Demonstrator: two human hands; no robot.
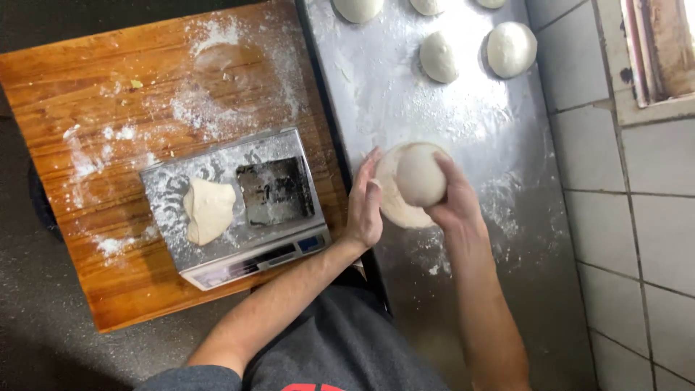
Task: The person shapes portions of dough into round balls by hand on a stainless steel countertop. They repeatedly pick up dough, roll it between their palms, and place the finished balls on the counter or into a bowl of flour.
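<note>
Rounding a dough ball on a floured steel table, with more dough waiting on the scale.

From the left: a wooden board [94,108] dusted with flour carries a digital scale [239,210], and on its platform lies a rough, unshaped dough piece [208,210]. Next, the left hand [364,206] stands edge-on, fingers straight, pressed against the side of the dough ball [414,182]. The right hand [452,199] cups the ball's far side, fingers curled around it. The ball rests on the steel table [405,87], already smooth. Beyond, several finished balls [511,48] sit apart near the tiled wall [630,217]. So some are shaped, one is nearly round, one is untouched.
</note>
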